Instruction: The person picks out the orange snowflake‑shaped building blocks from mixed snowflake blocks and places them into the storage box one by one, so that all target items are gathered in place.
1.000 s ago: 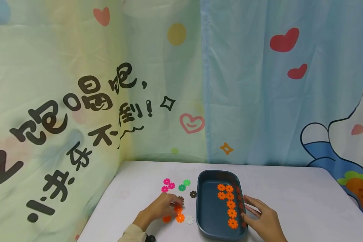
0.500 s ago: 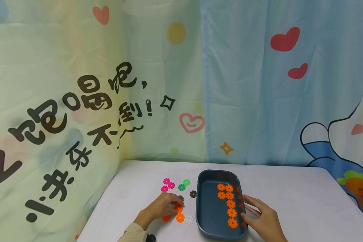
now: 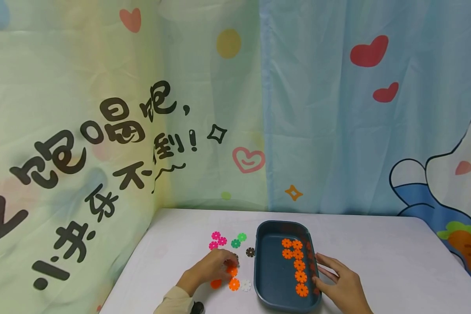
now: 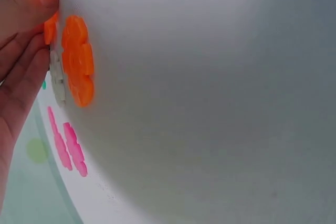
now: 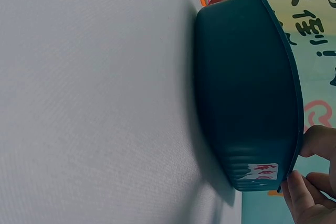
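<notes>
In the head view a dark blue tray (image 3: 272,270) stands on the table, with several orange flower-shaped plastic pieces (image 3: 299,264) along the right part of its inside. My right hand (image 3: 343,283) grips the tray's right rim; the right wrist view shows the thumb (image 5: 319,141) and fingers (image 5: 299,192) on either side of it. Left of the tray, my left hand (image 3: 213,267) is low over loose pieces. Its thumb and fingers pinch an orange flower-shaped piece (image 4: 51,28), partly covered by the thumb in the left wrist view. Another orange piece (image 4: 79,60) lies close by.
Pink pieces (image 3: 216,235), green pieces (image 3: 236,243) and a dark brown piece (image 3: 250,252) lie beyond the left hand. A white piece (image 3: 245,285) lies between that hand and the tray. Printed curtains (image 3: 318,131) hang behind the white table (image 3: 396,261).
My left hand has shifted very slightly among the loose pieces, and the brown piece beside its fingers shows less. The right hand and the tray have not moved.
</notes>
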The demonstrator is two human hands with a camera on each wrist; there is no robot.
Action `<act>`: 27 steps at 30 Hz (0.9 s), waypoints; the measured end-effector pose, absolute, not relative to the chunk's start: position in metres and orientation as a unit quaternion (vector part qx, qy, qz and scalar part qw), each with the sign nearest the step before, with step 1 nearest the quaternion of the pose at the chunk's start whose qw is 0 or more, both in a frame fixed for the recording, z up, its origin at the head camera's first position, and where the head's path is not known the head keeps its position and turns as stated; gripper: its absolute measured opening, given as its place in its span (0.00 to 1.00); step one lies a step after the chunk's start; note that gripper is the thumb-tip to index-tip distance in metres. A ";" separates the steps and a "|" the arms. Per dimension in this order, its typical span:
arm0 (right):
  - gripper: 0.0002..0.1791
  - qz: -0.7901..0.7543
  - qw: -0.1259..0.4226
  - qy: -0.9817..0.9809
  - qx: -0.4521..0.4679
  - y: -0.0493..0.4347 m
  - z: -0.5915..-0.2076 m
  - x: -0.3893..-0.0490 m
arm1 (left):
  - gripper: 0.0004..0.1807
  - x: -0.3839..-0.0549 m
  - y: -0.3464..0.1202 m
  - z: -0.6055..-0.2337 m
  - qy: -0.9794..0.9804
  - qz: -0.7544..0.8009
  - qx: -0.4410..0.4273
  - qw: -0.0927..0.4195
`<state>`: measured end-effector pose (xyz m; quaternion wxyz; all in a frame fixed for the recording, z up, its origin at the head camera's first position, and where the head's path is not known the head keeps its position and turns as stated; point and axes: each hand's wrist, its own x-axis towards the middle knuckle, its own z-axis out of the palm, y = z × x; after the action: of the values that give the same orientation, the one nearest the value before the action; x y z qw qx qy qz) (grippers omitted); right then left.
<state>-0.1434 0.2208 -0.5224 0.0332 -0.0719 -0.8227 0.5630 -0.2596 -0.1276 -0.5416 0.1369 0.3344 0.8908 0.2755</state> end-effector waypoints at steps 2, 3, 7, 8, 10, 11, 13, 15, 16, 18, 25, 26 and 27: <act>0.37 0.561 0.034 -0.824 -0.073 0.221 -0.523 -0.143 | 0.15 -0.260 -0.127 -0.542 0.892 0.274 0.333 0.136; 0.37 0.560 0.034 -0.824 -0.073 0.221 -0.523 -0.144 | 0.15 -0.260 -0.127 -0.542 0.893 0.273 0.332 0.135; 0.37 0.561 0.034 -0.824 -0.072 0.221 -0.523 -0.143 | 0.17 -0.260 -0.126 -0.542 0.896 0.277 0.320 0.135; 0.37 0.562 0.034 -0.823 -0.072 0.221 -0.523 -0.143 | 0.17 -0.259 -0.127 -0.541 0.897 0.279 0.315 0.136; 0.37 0.564 0.034 -0.822 -0.071 0.221 -0.523 -0.143 | 0.19 -0.259 -0.127 -0.540 0.898 0.284 0.306 0.137; 0.37 0.565 0.034 -0.822 -0.071 0.221 -0.523 -0.143 | 0.19 -0.260 -0.127 -0.539 0.899 0.288 0.300 0.138; 0.37 0.566 0.034 -0.821 -0.071 0.221 -0.523 -0.143 | 0.20 -0.260 -0.126 -0.537 0.899 0.294 0.293 0.139; 0.37 0.567 0.035 -0.820 -0.070 0.222 -0.523 -0.143 | 0.20 -0.261 -0.126 -0.536 0.900 0.298 0.287 0.140; 0.37 0.566 0.036 -0.820 -0.069 0.222 -0.523 -0.143 | 0.20 -0.262 -0.126 -0.535 0.900 0.300 0.283 0.141; 0.37 0.565 0.039 -0.822 -0.067 0.221 -0.523 -0.143 | 0.20 -0.262 -0.125 -0.532 0.901 0.303 0.277 0.142; 0.37 0.564 0.040 -0.822 -0.064 0.222 -0.523 -0.143 | 0.20 -0.268 -0.122 -0.525 0.896 0.313 0.286 0.135; 0.37 0.564 0.041 -0.822 -0.063 0.222 -0.523 -0.144 | 0.20 -0.269 -0.122 -0.524 0.894 0.315 0.289 0.133; 0.37 0.564 0.042 -0.823 -0.063 0.222 -0.523 -0.144 | 0.21 -0.270 -0.122 -0.523 0.893 0.318 0.292 0.131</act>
<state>-0.1436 0.2217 -0.5234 0.0418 -0.0627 -0.8226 0.5636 -0.2699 -0.1221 -0.5230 0.1314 0.2919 0.8925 0.3177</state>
